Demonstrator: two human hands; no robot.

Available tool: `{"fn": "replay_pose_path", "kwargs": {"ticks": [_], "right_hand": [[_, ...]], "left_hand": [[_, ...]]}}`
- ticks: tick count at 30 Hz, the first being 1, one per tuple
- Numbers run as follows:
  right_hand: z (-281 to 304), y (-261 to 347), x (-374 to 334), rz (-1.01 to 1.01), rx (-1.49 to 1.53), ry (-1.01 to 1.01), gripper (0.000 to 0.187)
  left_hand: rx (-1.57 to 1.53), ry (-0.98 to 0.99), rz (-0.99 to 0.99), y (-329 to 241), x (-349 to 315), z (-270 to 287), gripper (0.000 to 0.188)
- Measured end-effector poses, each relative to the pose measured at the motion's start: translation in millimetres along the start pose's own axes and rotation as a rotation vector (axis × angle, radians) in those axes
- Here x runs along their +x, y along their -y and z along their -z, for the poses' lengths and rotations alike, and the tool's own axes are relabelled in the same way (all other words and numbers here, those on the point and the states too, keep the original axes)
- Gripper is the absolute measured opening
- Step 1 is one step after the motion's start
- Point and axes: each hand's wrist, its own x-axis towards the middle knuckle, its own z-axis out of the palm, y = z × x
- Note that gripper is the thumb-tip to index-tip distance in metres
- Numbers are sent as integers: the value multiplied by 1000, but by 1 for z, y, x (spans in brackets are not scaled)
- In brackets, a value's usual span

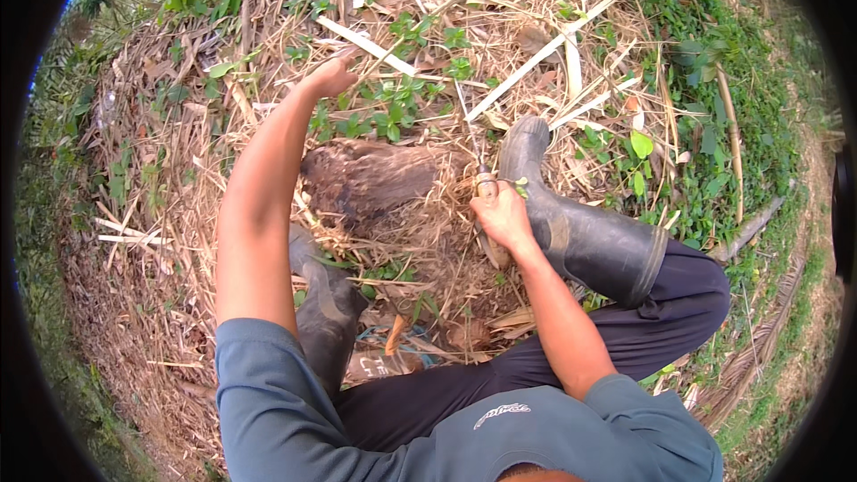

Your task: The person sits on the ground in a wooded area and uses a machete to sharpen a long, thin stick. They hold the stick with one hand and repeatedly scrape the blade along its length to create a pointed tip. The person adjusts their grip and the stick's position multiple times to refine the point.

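Note:
My right hand is closed round the wooden handle of a long, thin-bladed knife. Its narrow blade points away from me over the dry litter, beside my right boot. My left arm stretches out to the far left, and my left hand hovers over the ground with its fingers apart, nothing seen in them. Close to that hand lies a pale split strip. Between my boots sits a dark, weathered log, with brown fibrous scraps on its near side.
My black rubber boots stand either side of the log. More pale strips lie beyond it among dry leaves and small green plants. An orange-handled item rests near my left boot. A stick and creeping greenery are on the right.

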Motion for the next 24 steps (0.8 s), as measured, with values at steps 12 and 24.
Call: {"fn": "replay_pose_path", "kwargs": {"ticks": [12,24], "right_hand": [[9,3,-4,-67,0,31,48],[-4,-2,-4,-7,-85,3,56]], "left_hand": [[-382,423,196,-56,2,46,29],[-364,-54,136,-107,-143,214,26]]}}
